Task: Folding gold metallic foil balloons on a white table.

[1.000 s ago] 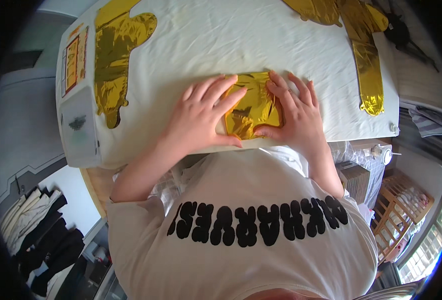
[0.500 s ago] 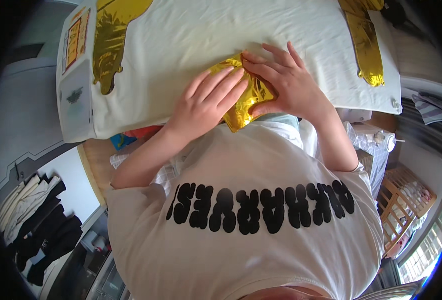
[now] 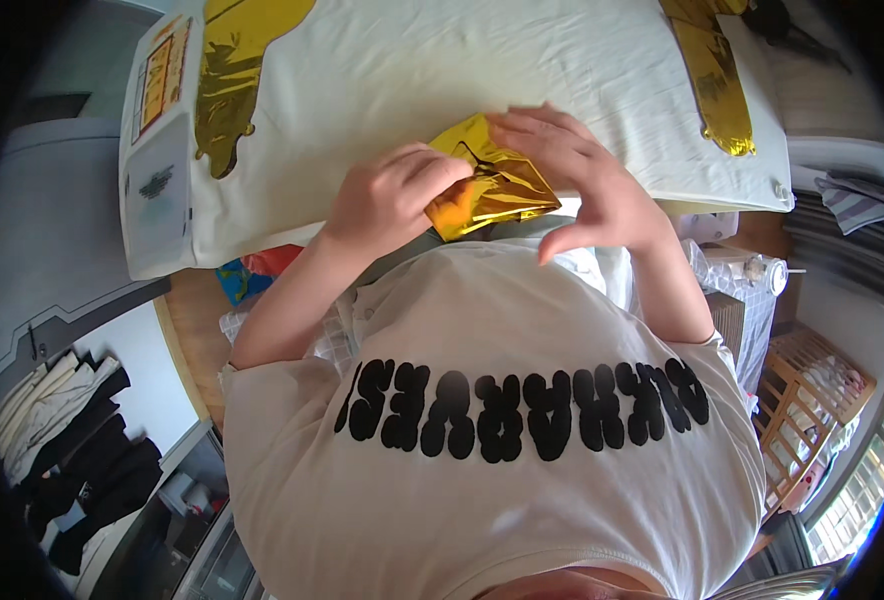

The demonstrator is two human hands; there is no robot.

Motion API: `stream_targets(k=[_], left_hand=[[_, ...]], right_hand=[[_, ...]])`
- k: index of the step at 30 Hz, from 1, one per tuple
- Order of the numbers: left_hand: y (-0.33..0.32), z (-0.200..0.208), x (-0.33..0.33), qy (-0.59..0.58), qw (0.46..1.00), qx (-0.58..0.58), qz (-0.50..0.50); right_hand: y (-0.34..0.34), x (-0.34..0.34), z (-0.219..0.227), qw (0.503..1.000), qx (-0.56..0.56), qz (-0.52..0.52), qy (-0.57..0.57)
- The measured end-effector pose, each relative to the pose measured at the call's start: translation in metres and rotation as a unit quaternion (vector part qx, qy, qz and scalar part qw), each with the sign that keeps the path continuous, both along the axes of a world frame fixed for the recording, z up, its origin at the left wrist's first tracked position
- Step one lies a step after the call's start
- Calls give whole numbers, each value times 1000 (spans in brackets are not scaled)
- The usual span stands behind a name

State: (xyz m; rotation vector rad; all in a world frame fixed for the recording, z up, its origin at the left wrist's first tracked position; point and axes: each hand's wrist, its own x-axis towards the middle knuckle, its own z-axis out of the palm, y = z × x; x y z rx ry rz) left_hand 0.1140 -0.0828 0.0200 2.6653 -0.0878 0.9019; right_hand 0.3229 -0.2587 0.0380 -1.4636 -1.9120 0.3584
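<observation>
A shiny gold foil balloon (image 3: 494, 195), flat and folded into a small crumpled packet, lies at the near edge of the white-covered table, close to my shirt. My left hand (image 3: 387, 195) is closed on its left side, thumb and curled fingers pinching the foil. My right hand (image 3: 592, 180) is at the upper right of the packet, its thumb stretched well away from the fingers. Those fingertips are by the foil's far corner; whether they touch it I cannot tell.
Flat gold foil balloons lie at the table's far left (image 3: 230, 90) and far right (image 3: 717, 85). A printed sheet (image 3: 162, 85) is on the left edge of the white tabletop cloth (image 3: 362, 80). A wooden crib (image 3: 812, 410) stands at right, dark clothes (image 3: 102, 480) at lower left.
My left hand has gone from lying flat on the foil to gripping its left side. The packet has turned and spread slightly. My right thumb has lifted off the foil.
</observation>
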Motion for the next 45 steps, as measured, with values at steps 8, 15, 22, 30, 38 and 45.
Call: stream_targets(k=[8,15,22,30,38,45], left_hand=[[35,75,13,246,924,-293,3],[93,67,64,414,874,-254,-17],[105,39,84,438,896,-80,-3],[101,-3,57,73,995,64,-30],[104,-14,53,39,992,65,-102],[97,-12,57,127,980,-132,-79]], right_hand=[[9,-44,42,968,-49,-133,208],[41,-42,14,944,26,-284,165],[48,-32,-25,978,125,-137,-100],[56,-33,-18,978,73,-109,-164],[66,-29,-12,955,106,-70,-269],[66,-30,-10,952,106,-17,-288]])
